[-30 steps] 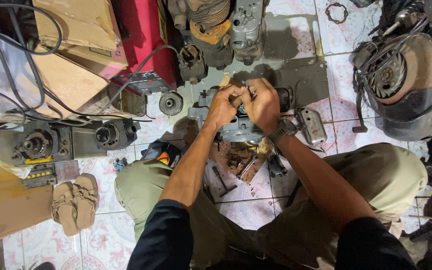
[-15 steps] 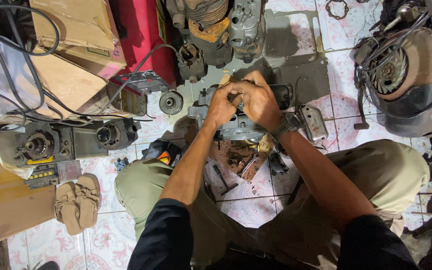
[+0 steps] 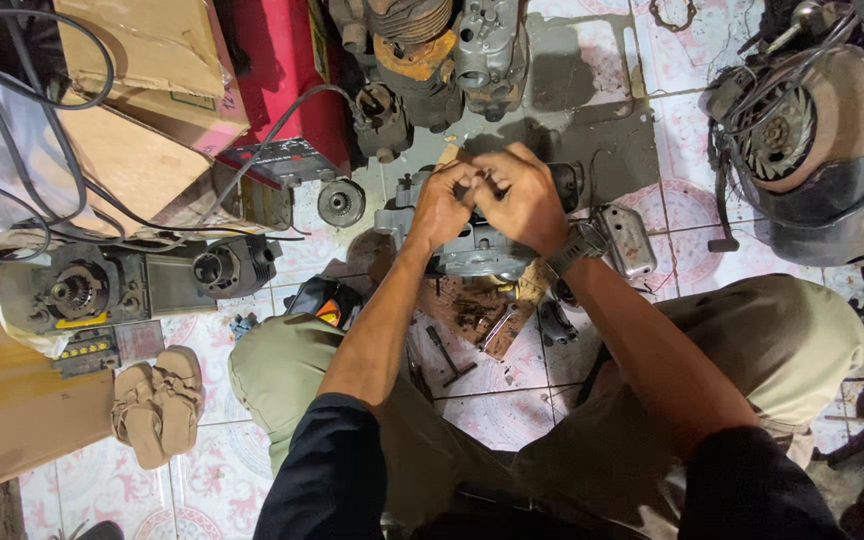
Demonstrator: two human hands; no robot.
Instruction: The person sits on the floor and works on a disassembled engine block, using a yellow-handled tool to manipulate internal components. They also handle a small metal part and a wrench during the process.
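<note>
Seen from the head camera: a grey engine casing is set on the tiled floor between the knees. Both the left hand and right hand are closed together atop it, apparently pinching something small, hidden.

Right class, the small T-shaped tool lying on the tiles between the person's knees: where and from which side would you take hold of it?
Probably take the T-shaped tool by its long straight shaft, coming from above. It lies flat on the floor tiles, so only its top and sides are free. The cross end looks too short for a steady hold. Both hands, left hand and right hand, are on the grey engine casing.
</note>
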